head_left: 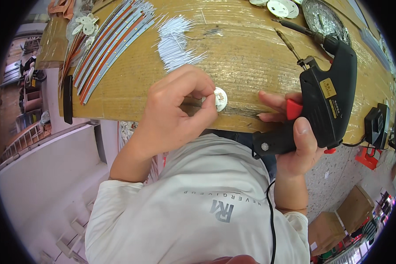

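My left hand (174,108) pinches a small white round disc (221,99) between thumb and fingers, close to the table's near edge. A small square part shows at the disc's middle, and the fingers cover its left side. In my right hand (304,143) is a black soldering gun (334,94) with a red trigger, its handle lying across the palm. Two fingers stretch out past the trigger toward the left. The gun's metal tip and feed tube point up and away over the table, apart from the disc.
A pile of thin white wires (175,42) lies beyond my left hand. Curved LED strips (114,46) spread over the far left. More white discs (282,8) sit by a round metal dish (310,11) at the back right. A black box (374,123) stands at the right edge.
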A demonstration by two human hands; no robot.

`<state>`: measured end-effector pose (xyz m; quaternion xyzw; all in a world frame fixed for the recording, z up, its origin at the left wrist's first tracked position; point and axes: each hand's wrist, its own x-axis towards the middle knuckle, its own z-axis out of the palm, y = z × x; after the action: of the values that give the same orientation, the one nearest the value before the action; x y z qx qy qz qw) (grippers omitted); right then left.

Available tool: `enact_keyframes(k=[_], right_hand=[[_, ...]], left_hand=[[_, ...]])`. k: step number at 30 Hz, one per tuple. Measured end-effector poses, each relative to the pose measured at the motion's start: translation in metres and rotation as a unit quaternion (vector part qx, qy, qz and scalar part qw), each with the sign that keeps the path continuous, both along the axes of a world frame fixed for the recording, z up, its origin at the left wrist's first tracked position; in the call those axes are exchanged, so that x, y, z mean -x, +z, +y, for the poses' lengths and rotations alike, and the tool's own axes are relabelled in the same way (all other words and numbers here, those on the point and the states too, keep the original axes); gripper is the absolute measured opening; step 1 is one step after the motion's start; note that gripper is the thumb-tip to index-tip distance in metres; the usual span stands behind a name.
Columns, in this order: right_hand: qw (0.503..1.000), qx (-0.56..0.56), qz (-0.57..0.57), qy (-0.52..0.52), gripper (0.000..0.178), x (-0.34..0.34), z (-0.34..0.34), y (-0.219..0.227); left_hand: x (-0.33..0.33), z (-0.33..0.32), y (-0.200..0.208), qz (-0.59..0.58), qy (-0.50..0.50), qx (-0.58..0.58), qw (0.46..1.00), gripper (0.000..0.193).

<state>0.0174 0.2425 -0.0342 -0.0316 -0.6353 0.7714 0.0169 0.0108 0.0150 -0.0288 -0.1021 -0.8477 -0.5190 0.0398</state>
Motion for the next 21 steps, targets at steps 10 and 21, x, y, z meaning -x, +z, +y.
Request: enact_keyframes(k=[10, 21], right_hand=[[0.999, -0.018, -0.02, 0.033, 0.055, -0.0019, 0.003, 0.0018], [0.999, -0.008, -0.006, 0.053, 0.054, -0.0036, 0.0063, -0.0023]], left_hand=[[-0.0005, 0.0064, -0.0039, -0.017, 0.034, -0.032, 0.999, 0.011], [-0.0027, 0.0042, -0.0004, -0.033, 0.02, -0.009, 0.999, 0.007]])
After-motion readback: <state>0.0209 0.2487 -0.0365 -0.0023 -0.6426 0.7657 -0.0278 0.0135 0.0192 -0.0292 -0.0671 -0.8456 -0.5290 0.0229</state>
